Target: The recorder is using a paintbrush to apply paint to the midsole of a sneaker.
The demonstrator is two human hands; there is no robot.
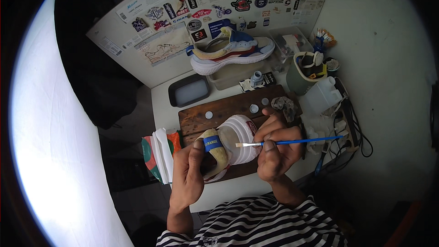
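Note:
Between my hands a sneaker [238, 130] is held tilted, its white ribbed sole turned up and its cream padded heel collar with a blue tab facing me. My left hand [188, 174] grips it at the collar, thumb pressed beside the blue tab. In my right hand [281, 153] a thin paintbrush [302, 141] with a blue handle is pinched, pointing left. Its pale bristles appear over the shoe's heel; whether they touch it I cannot tell. A dark wooden board [196, 121] lies under the shoe.
A second sneaker [233, 55] rests on a clear box at the back. Around the board are a dark tray [188, 90], a small paint bottle [256, 78], a crumpled rag [284, 106], a tissue pack [157, 155], a tool bucket [295, 77] and tangled cables [361, 128].

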